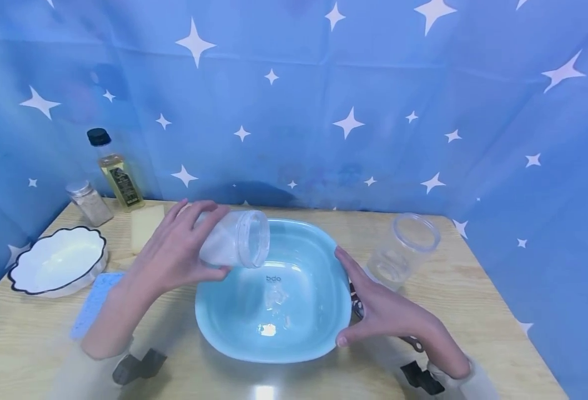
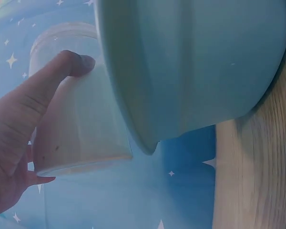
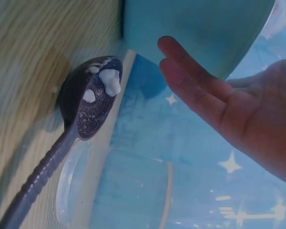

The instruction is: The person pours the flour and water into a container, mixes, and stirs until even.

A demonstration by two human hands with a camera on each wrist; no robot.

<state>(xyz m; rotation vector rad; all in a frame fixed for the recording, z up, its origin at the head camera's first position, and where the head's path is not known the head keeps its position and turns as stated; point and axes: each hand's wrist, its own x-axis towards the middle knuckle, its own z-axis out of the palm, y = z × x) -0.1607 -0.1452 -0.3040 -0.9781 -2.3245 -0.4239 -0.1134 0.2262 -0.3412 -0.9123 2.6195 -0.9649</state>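
Note:
My left hand grips a clear jar on its side over the light-blue basin, the open mouth facing right. Whitish contents show through its wall; in the left wrist view the thumb lies along the jar. Inside the basin, pale shiny patches show on the bottom near some dark lettering. At the basin's right rim is my right hand, thumb and fingers spread. Its straight fingers lie against the outer wall in the right wrist view. Beside that hand rests a dark ladle with white lumps in its bowl.
A clear empty container stands at the right. On the left are a white scalloped dish, a blue sponge-like pad, an oil bottle, a shaker jar and a pale yellow slab. A starry blue cloth hangs behind.

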